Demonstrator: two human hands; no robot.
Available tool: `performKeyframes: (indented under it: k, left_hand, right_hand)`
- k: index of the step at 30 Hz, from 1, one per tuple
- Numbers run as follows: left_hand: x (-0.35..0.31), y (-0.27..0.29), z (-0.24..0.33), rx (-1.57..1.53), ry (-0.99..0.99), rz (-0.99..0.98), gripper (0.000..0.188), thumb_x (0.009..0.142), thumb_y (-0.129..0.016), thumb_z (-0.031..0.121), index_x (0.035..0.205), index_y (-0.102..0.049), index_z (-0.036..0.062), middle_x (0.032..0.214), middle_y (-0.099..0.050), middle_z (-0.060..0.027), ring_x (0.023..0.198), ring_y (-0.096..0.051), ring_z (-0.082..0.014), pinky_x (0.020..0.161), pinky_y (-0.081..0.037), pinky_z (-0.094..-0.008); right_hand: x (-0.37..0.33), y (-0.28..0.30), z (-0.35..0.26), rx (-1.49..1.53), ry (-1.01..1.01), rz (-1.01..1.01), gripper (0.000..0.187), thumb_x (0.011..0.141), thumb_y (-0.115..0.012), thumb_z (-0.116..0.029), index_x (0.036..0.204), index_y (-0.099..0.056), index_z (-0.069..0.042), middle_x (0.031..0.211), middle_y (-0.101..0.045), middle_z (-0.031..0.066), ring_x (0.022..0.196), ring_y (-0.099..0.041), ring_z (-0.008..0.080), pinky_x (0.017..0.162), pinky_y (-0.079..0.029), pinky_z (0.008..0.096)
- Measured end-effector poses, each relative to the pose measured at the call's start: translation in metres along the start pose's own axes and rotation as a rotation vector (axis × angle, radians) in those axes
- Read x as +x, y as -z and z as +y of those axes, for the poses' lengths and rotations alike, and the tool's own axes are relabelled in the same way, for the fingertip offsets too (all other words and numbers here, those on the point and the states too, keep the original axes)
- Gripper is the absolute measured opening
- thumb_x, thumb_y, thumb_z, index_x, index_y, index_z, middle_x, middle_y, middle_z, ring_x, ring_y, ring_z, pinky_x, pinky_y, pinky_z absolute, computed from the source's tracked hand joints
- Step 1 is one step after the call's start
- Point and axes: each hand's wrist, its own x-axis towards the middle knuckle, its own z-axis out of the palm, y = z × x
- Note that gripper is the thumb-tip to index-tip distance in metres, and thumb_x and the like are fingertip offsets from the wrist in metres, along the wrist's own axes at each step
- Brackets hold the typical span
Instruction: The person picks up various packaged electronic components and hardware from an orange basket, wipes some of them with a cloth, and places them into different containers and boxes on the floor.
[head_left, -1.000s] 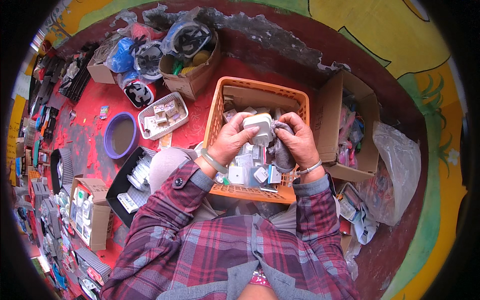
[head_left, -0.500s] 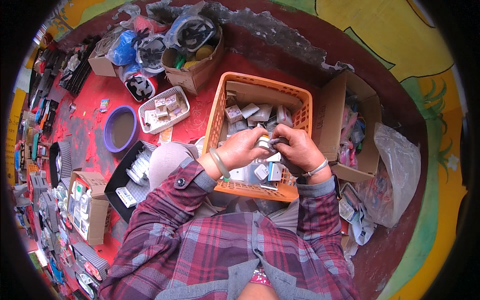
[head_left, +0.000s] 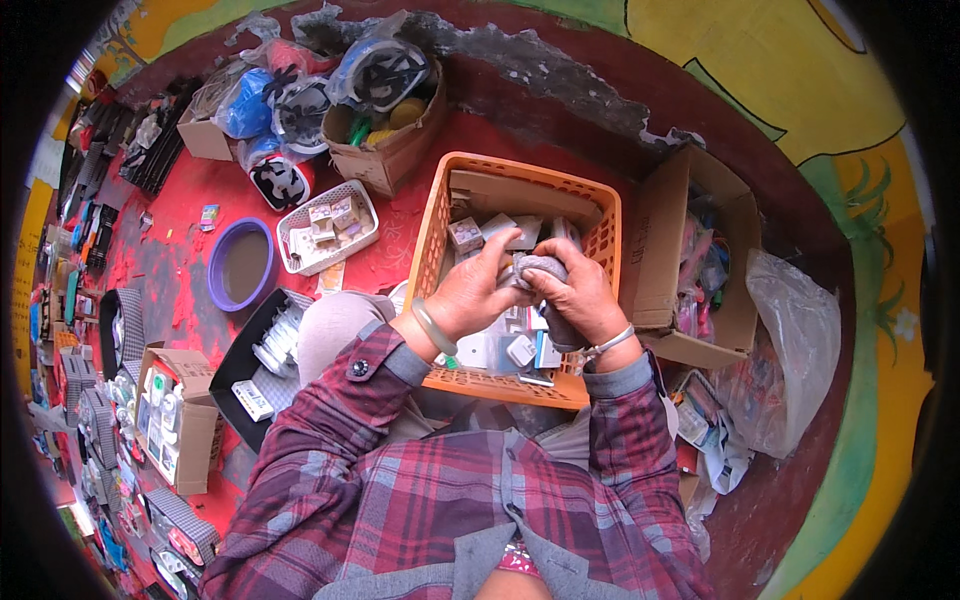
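Both my hands meet over an orange plastic basket [head_left: 470, 160]. A grey cloth [head_left: 545, 266] is in my right hand [head_left: 588, 300], its fingers bunched around it and a dark end hanging below the palm. My left hand [head_left: 465, 297] faces it, index finger raised and thumb near the cloth. A small object seems to sit between the two hands, mostly hidden by cloth and fingers; I cannot tell its kind. Inside the basket, below my hands, lie small white boxes and plug-like pieces [head_left: 521, 349]. A patterned small box [head_left: 465, 235] lies at its far left.
A cardboard box [head_left: 660, 250] of bagged goods stands right of the basket, beside a clear plastic bag [head_left: 795, 340]. To the left are a white basket [head_left: 328, 262] with small boxes, a purple basin [head_left: 241, 228] of murky water and a black tray [head_left: 232, 375]. Bagged helmets [head_left: 380, 75] lie beyond.
My right hand has moved slightly left, and more of the grey cloth now shows over the small object. My left index finger has lifted. The white and yellow object seen earlier is now mostly covered.
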Motion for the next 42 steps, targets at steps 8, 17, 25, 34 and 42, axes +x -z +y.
performKeyframes:
  k: [8, 17, 25, 34, 42]
  left_hand:
    - [0.001, 0.002, 0.0, -0.655, 0.068, -0.026, 0.056, 0.08, -0.063, 0.0, 0.128, -0.035, 0.0022, 0.107, -0.057, -0.0086, 0.097, -0.055, -0.014, 0.084, -0.046, -0.0264]
    - [0.012, 0.029, -0.005, -1.161, 0.223, 0.224, 0.031, 0.09, -0.054, 0.02, 0.117, -0.047, 0.0058, 0.107, -0.059, -0.0073, 0.093, -0.061, -0.018, 0.077, -0.052, -0.0327]
    - [0.008, 0.018, 0.004, -1.245, 0.342, -0.005, 0.036, 0.09, -0.055, 0.028, 0.117, -0.044, 0.0068, 0.105, -0.06, -0.0075, 0.093, -0.061, -0.0176, 0.071, -0.054, -0.0323]
    - [-0.001, 0.002, 0.008, -1.165, 0.4, -0.216, 0.039, 0.091, -0.054, 0.026, 0.123, -0.045, 0.0072, 0.105, -0.059, -0.0037, 0.089, -0.062, -0.014, 0.066, -0.055, -0.0277]
    - [0.004, -0.024, -0.017, -0.519, 0.34, -0.061, 0.024, 0.093, -0.05, 0.022, 0.097, -0.059, 0.0, 0.083, -0.057, -0.0021, 0.073, -0.051, -0.0098, 0.068, -0.043, -0.0236]
  right_hand:
    - [-0.001, 0.014, -0.001, 0.672, -0.178, -0.092, 0.019, 0.085, -0.062, -0.012, 0.099, -0.06, 0.001, 0.088, -0.06, 0.0007, 0.079, -0.054, 0.0064, 0.069, -0.044, 0.0201]
    - [0.004, 0.016, 0.024, 1.013, -0.293, 0.171, 0.024, 0.091, -0.051, -0.016, 0.104, -0.058, 0.003, 0.094, -0.065, 0.0091, 0.078, -0.063, 0.015, 0.072, -0.052, 0.0269]
    - [0.003, 0.026, 0.002, 1.247, -0.092, 0.2, 0.038, 0.097, -0.036, -0.03, 0.114, -0.053, 0.0, 0.109, -0.06, 0.0124, 0.097, -0.059, 0.0261, 0.088, -0.046, 0.0385]
    - [-0.002, -0.032, -0.009, 0.78, -0.113, 0.135, 0.029, 0.094, -0.047, -0.025, 0.102, -0.062, -0.001, 0.096, -0.061, 0.0038, 0.083, -0.056, 0.0104, 0.074, -0.045, 0.0234]
    - [0.004, -0.039, 0.024, 1.349, -0.39, 0.4, 0.027, 0.095, -0.046, -0.025, 0.102, -0.058, -0.001, 0.092, -0.064, 0.0064, 0.079, -0.062, 0.0159, 0.071, -0.051, 0.0269]
